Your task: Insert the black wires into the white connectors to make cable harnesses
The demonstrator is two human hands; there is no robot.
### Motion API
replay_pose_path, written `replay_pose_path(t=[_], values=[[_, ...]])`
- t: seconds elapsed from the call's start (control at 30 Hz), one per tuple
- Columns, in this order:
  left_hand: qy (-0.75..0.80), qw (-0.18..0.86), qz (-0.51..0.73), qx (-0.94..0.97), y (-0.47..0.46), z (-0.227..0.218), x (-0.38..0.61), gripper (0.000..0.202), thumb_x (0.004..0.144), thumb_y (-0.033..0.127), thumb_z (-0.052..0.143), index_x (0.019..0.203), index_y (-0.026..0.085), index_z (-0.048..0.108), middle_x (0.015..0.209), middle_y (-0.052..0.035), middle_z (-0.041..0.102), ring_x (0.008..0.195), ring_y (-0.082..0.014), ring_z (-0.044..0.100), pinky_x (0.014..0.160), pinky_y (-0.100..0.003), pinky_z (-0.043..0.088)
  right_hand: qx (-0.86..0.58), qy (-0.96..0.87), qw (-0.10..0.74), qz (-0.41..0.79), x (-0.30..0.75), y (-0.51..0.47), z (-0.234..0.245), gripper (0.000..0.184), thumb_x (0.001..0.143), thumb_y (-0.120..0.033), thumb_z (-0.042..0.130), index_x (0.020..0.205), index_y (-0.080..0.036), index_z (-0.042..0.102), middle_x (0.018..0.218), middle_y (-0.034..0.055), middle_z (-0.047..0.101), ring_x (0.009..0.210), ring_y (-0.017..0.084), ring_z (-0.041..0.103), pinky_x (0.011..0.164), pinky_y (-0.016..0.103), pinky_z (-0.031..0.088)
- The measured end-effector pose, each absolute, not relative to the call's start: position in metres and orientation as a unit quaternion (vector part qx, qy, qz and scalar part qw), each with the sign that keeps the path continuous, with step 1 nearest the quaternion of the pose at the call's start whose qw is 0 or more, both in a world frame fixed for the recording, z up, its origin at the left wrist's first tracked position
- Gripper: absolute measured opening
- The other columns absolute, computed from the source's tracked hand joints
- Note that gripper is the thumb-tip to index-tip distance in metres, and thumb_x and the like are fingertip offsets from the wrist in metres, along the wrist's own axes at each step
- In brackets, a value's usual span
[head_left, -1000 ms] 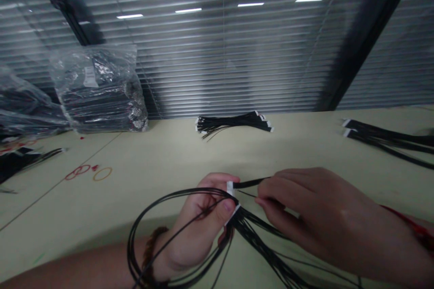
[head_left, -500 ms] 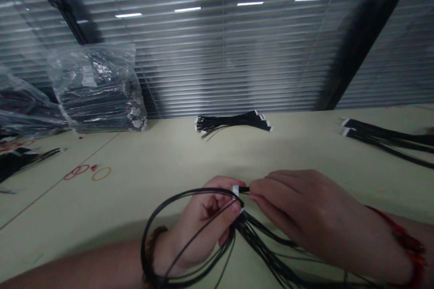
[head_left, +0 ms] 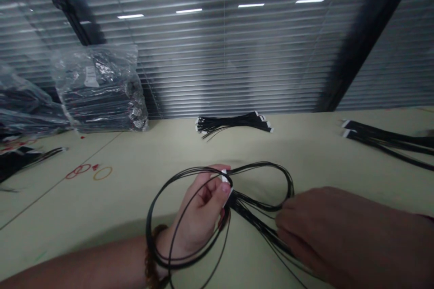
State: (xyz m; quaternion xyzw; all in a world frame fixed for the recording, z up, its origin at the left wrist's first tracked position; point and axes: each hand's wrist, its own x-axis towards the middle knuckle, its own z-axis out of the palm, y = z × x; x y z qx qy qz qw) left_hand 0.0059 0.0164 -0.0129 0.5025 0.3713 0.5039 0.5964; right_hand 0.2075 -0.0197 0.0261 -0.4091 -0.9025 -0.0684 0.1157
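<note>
My left hand (head_left: pixel 203 210) is closed in a pinch on the white connector ends (head_left: pixel 224 179) of a bunch of thin black wires (head_left: pixel 261 228). One wire loop curls round my left wrist, and a second loop (head_left: pixel 271 169) arcs out to the right of the connectors. My right hand (head_left: pixel 342 237) lies low at the right with its fingers curled on the wire strands that trail toward the bottom edge. Its fingertips are partly hidden.
A pale green table (head_left: pixel 162 158) carries a tied black wire bundle (head_left: pixel 233 123) at the back centre and more bundles (head_left: pixel 386 141) at the right. Clear bags of wires (head_left: pixel 101 92) stand at the back left. Rubber bands (head_left: pixel 101 173) lie left of centre. Blinds fill the background.
My right hand has pulled back to the right and down along the wires, away from the connectors. A new loop has formed to the right of my left hand.
</note>
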Motion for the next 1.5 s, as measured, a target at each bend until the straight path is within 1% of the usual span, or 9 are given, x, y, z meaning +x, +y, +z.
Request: replay_pose_path(t=[0.07, 0.17, 0.27, 0.43, 0.77, 0.93, 1.07, 1.37, 1.5], values=[[0.373, 0.599, 0.493, 0.509, 0.015, -0.014, 0.006, 0.034, 0.078, 0.036, 0.063, 0.103, 0.017, 0.050, 0.056, 0.0093, 0.043, 0.037, -0.0030, 0.034, 0.033, -0.015, 0.029, -0.414, -0.906, 0.087, -0.014, 0.192, -0.013, 0.033, 0.027, 0.083, -0.017, 0.044, 0.059, -0.021, 0.056, 0.055, -0.0027, 0.056, 0.046, 0.011, 0.050, 0.047, 0.026, 0.027], [0.362, 0.577, 0.485, 0.548, 0.015, -0.016, 0.005, 0.030, 0.082, 0.038, 0.058, 0.103, 0.019, 0.049, 0.056, 0.0085, 0.044, 0.039, -0.0041, 0.036, 0.037, -0.016, 0.030, -0.414, -0.903, 0.115, 0.009, 0.176, -0.003, 0.036, 0.023, 0.084, -0.017, 0.043, 0.068, -0.020, 0.059, 0.066, -0.0022, 0.061, 0.056, 0.013, 0.054, 0.053, 0.027, 0.030], [0.374, 0.545, 0.477, 0.579, 0.015, -0.016, 0.004, 0.028, 0.082, 0.039, 0.057, 0.101, 0.019, 0.051, 0.053, 0.0081, 0.042, 0.040, -0.0052, 0.037, 0.038, -0.017, 0.030, -0.412, -0.903, 0.124, 0.008, 0.169, 0.002, 0.030, 0.022, 0.082, -0.015, 0.044, 0.067, -0.019, 0.059, 0.065, -0.0015, 0.061, 0.055, 0.014, 0.053, 0.055, 0.028, 0.029], [0.389, 0.565, 0.463, 0.561, 0.014, -0.015, 0.004, 0.033, 0.078, 0.042, 0.060, 0.099, 0.018, 0.051, 0.055, 0.0076, 0.043, 0.039, -0.0052, 0.037, 0.037, -0.017, 0.030, -0.410, -0.902, 0.135, 0.023, 0.167, 0.002, 0.024, 0.020, 0.079, -0.013, 0.046, 0.064, -0.017, 0.059, 0.064, -0.0014, 0.061, 0.055, 0.013, 0.053, 0.056, 0.027, 0.029], [0.395, 0.565, 0.458, 0.561, 0.012, -0.012, 0.005, 0.027, 0.075, 0.044, 0.062, 0.081, 0.019, 0.053, 0.049, 0.0081, 0.041, 0.036, -0.0065, 0.034, 0.036, -0.020, 0.028, -0.406, -0.899, 0.164, 0.026, 0.169, 0.004, 0.023, 0.016, 0.075, -0.014, 0.051, 0.061, -0.017, 0.059, 0.058, -0.0034, 0.058, 0.052, 0.009, 0.049, 0.055, 0.026, 0.026], [0.395, 0.553, 0.464, 0.568, 0.014, -0.013, 0.004, 0.030, 0.076, 0.040, 0.063, 0.092, 0.017, 0.053, 0.056, 0.0059, 0.046, 0.044, -0.0071, 0.040, 0.041, -0.019, 0.033, -0.405, -0.899, 0.167, 0.027, 0.167, 0.002, 0.018, 0.017, 0.076, -0.014, 0.049, 0.063, -0.017, 0.059, 0.061, -0.0036, 0.059, 0.054, 0.010, 0.050, 0.055, 0.026, 0.027], [0.379, 0.573, 0.458, 0.564, 0.015, -0.017, 0.003, 0.033, 0.079, 0.039, 0.060, 0.100, 0.015, 0.050, 0.055, 0.0077, 0.044, 0.039, -0.0049, 0.038, 0.038, -0.018, 0.032, -0.404, -0.895, 0.188, 0.001, 0.163, 0.000, 0.013, 0.017, 0.075, -0.011, 0.048, 0.062, -0.017, 0.058, 0.060, -0.0027, 0.058, 0.053, 0.011, 0.049, 0.055, 0.027, 0.026], [0.389, 0.587, 0.443, 0.555, 0.014, -0.017, 0.006, 0.033, 0.077, 0.044, 0.060, 0.094, 0.018, 0.049, 0.050, 0.0098, 0.039, 0.034, -0.0044, 0.034, 0.033, -0.017, 0.028, -0.415, -0.888, 0.197, -0.003, 0.168, 0.006, 0.012, 0.019, 0.075, -0.015, 0.048, 0.057, -0.017, 0.055, 0.053, -0.0018, 0.054, 0.047, 0.011, 0.040, 0.054, 0.029, 0.018], [0.394, 0.592, 0.445, 0.545, 0.014, -0.016, 0.005, 0.034, 0.077, 0.044, 0.059, 0.098, 0.018, 0.049, 0.053, 0.0095, 0.040, 0.035, -0.0045, 0.035, 0.033, -0.016, 0.029, -0.435, -0.878, 0.197, 0.032, 0.168, 0.005, 0.015, 0.018, 0.073, -0.014, 0.045, 0.056, -0.016, 0.052, 0.053, -0.0008, 0.052, 0.049, 0.010, 0.038, 0.054, 0.028, 0.018]])
